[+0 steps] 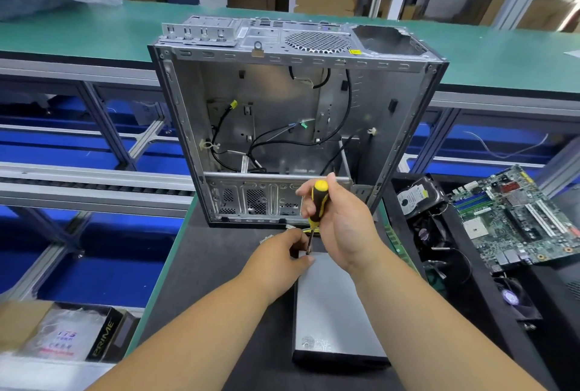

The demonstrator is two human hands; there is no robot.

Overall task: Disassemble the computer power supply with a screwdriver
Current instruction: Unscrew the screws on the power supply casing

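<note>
A grey metal power supply point(329, 306) lies flat on the dark mat in front of me. My right hand point(342, 224) grips a yellow-and-black screwdriver point(317, 202), held nearly upright with its tip on the far left corner of the power supply's top. My left hand point(282, 257) pinches that same corner, fingers beside the screwdriver tip. Yellow wires point(310, 230) show just behind the unit, mostly hidden by my hands.
An open, stripped computer case point(292, 120) stands behind the power supply. At the right a black tray point(467, 281) holds a motherboard point(518, 215), a hard drive point(416, 196) and fans. A box point(81, 331) sits at the lower left, beyond the bench edge.
</note>
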